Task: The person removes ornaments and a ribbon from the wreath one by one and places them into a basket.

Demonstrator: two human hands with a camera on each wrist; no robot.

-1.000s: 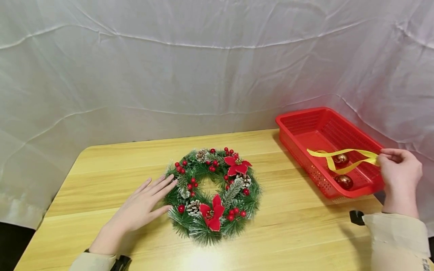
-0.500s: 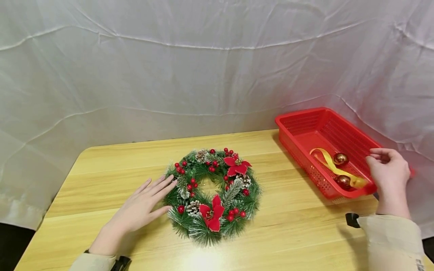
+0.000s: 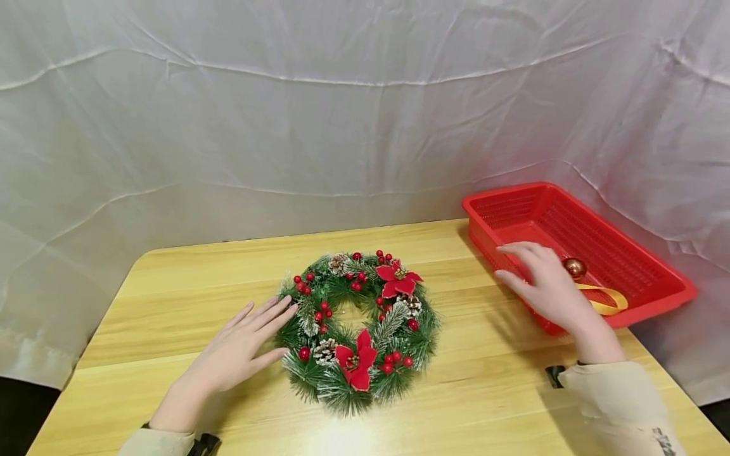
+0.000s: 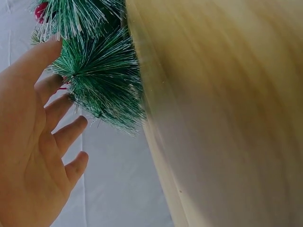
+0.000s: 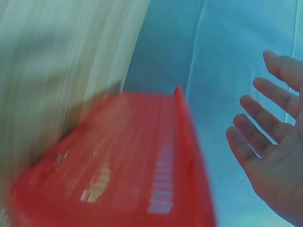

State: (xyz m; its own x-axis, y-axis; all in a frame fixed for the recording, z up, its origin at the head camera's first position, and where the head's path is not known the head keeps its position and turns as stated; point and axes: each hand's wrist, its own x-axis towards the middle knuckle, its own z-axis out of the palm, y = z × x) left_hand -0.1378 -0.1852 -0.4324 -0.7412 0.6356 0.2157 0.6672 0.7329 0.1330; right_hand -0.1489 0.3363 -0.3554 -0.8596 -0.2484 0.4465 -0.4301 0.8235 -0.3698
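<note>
A green wreath (image 3: 390, 326) with red flowers, berries and pine cones lies flat on the table. My left hand (image 3: 234, 354) rests at its left edge, fingers extended; in the left wrist view their tips meet the green needles (image 4: 104, 80). Over the near left side of a red basket (image 3: 678, 292) hovers my right hand (image 3: 547, 292), holding nothing, its fingers and thumb apart. Inside the basket are a shiny copper-coloured bauble (image 3: 574, 268) and a yellow ribbon (image 3: 618, 303), partly covered by the hand. The right wrist view shows relaxed, spread fingers (image 5: 260, 118) beside the blurred basket wall.
The wooden table (image 3: 188, 285) carries the wreath in its middle and the basket at its right edge. Pale cloth (image 3: 319, 139) hangs behind and on both sides.
My right hand has let the yellow ribbon drop into the basket, then moved left from the basket's right rim to its left side. The left hand and wreath keep their places.
</note>
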